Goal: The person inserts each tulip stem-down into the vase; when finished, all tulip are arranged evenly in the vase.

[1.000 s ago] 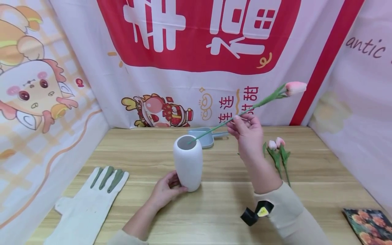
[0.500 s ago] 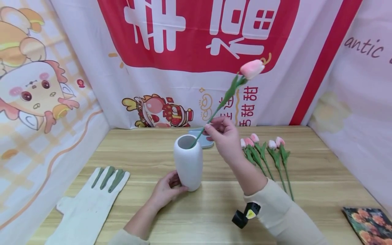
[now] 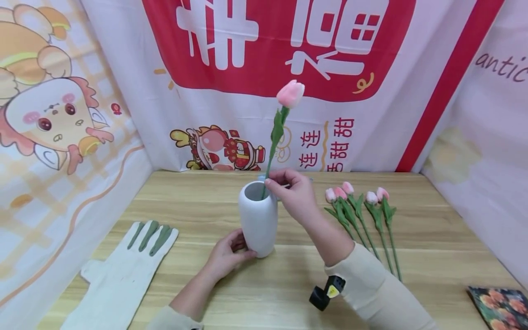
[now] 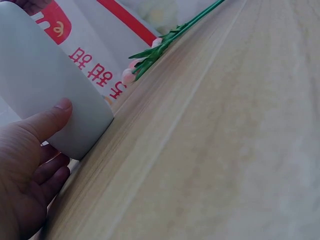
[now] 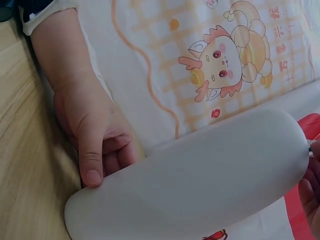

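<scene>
A white vase (image 3: 259, 224) stands upright on the wooden table. My left hand (image 3: 228, 254) grips it low down, thumb on the near side and fingers curled behind, as the left wrist view also shows on the vase (image 4: 50, 75). Just above the rim, my right hand (image 3: 290, 190) pinches the green stem of a pink artificial tulip (image 3: 290, 94) between thumb and fingers. The stem's lower end is inside the vase mouth, its tip hidden, and the bloom points up. In the right wrist view only the fingers (image 5: 312, 175) of that hand show, at the vase's top.
Several more tulips (image 3: 359, 211) lie on the table (image 3: 416, 256) to the right. A pale glove (image 3: 119, 270) with green fingertips lies at left. Behind the vase a blue-grey scoop (image 3: 262, 177) is mostly hidden. A flower-printed packet (image 3: 501, 307) lies at the front right.
My right hand has moved left and down to the vase's rim, bringing the tulip from a slant to nearly upright, its stem deeper in the vase. My left hand has stayed on the vase.
</scene>
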Demonstrator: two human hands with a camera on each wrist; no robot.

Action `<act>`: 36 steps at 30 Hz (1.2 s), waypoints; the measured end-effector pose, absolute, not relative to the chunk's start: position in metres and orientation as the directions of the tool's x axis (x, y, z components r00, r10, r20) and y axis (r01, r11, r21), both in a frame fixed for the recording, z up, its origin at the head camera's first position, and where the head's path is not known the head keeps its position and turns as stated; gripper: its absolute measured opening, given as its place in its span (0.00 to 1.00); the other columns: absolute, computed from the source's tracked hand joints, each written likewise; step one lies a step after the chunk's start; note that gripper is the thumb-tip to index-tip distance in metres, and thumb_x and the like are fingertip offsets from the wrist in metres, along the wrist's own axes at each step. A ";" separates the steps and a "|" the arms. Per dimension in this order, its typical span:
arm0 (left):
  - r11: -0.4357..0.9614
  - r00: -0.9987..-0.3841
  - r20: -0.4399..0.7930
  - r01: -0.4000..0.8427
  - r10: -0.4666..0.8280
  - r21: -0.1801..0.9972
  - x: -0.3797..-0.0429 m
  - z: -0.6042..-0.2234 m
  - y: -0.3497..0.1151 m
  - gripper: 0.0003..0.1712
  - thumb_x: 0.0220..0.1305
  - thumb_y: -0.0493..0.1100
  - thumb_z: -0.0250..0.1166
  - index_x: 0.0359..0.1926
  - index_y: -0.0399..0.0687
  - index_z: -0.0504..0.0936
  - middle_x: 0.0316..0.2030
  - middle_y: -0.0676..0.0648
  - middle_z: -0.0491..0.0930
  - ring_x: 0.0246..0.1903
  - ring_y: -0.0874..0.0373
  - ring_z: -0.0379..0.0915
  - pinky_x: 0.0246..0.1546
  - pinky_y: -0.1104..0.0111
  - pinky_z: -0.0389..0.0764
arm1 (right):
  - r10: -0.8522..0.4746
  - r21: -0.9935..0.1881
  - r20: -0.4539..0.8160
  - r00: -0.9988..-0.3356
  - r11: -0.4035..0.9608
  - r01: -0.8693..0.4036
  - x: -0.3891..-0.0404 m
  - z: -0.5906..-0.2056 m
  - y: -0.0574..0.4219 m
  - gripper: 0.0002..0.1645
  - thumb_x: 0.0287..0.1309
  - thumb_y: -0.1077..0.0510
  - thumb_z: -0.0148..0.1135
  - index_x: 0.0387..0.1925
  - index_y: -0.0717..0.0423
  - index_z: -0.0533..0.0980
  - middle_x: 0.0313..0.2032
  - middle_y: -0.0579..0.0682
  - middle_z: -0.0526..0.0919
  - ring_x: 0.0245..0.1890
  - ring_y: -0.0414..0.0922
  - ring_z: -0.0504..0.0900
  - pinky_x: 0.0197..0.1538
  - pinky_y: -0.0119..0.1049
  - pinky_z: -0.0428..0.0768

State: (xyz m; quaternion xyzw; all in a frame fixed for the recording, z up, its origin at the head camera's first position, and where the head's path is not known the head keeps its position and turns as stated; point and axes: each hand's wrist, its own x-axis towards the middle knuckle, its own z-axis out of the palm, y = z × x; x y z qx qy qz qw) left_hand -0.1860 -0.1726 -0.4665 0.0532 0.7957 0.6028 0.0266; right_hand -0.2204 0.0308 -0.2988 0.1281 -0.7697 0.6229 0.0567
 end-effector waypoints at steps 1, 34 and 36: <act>0.270 -0.993 0.022 0.053 0.117 0.961 -0.186 -0.466 -0.172 0.36 0.50 0.40 0.77 0.61 0.41 0.75 0.55 0.38 0.81 0.55 0.46 0.78 0.60 0.54 0.78 | -0.138 -0.940 0.249 -0.959 0.204 -0.274 -0.220 -0.299 0.031 0.14 0.60 0.57 0.66 0.46 0.60 0.82 0.40 0.56 0.84 0.39 0.44 0.78 0.41 0.30 0.81; 0.274 -0.993 0.032 0.061 0.110 0.960 -0.185 -0.467 -0.172 0.37 0.49 0.39 0.78 0.61 0.40 0.75 0.55 0.38 0.81 0.55 0.45 0.78 0.60 0.54 0.79 | 0.072 -0.935 0.099 -0.992 0.349 -0.069 -0.216 -0.365 0.183 0.30 0.65 0.46 0.61 0.61 0.59 0.74 0.45 0.38 0.84 0.42 0.23 0.76 0.42 0.19 0.81; 0.276 -0.994 0.028 0.057 0.108 0.959 -0.185 -0.468 -0.172 0.37 0.49 0.40 0.78 0.61 0.41 0.75 0.55 0.38 0.81 0.55 0.45 0.78 0.60 0.54 0.78 | 0.102 -0.932 0.102 -0.989 0.358 -0.059 -0.216 -0.375 0.207 0.27 0.66 0.47 0.61 0.60 0.58 0.75 0.37 0.28 0.81 0.37 0.24 0.76 0.40 0.20 0.81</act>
